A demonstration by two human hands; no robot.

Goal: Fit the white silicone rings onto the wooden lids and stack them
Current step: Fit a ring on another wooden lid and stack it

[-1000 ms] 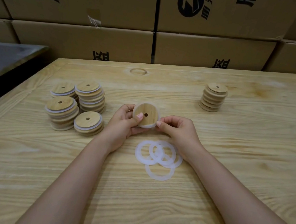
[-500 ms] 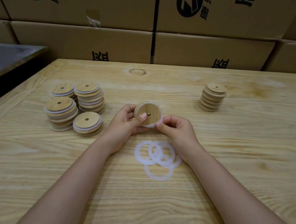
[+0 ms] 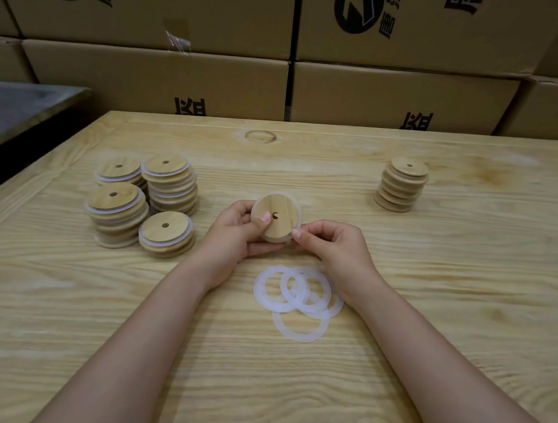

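Note:
I hold a round wooden lid (image 3: 277, 226) with a small centre hole above the table's middle. My left hand (image 3: 235, 237) grips it from the left, thumb on its face. My right hand (image 3: 335, 248) pinches the white silicone ring (image 3: 297, 210) at the lid's right rim. Several loose white rings (image 3: 296, 299) lie overlapping on the table just below my hands. To the left stand several stacks of lids with white rings fitted (image 3: 141, 200). A stack of bare wooden lids (image 3: 401, 186) stands at the far right.
The wooden table (image 3: 468, 300) stretches to all sides. Printed cardboard boxes (image 3: 386, 95) are piled along its far edge. A dark metal surface (image 3: 9, 110) lies beyond the table's left edge.
The lid has turned a little in my hands, and my right fingers have shifted along its lower right rim with the ring. The stacks and loose rings have not moved.

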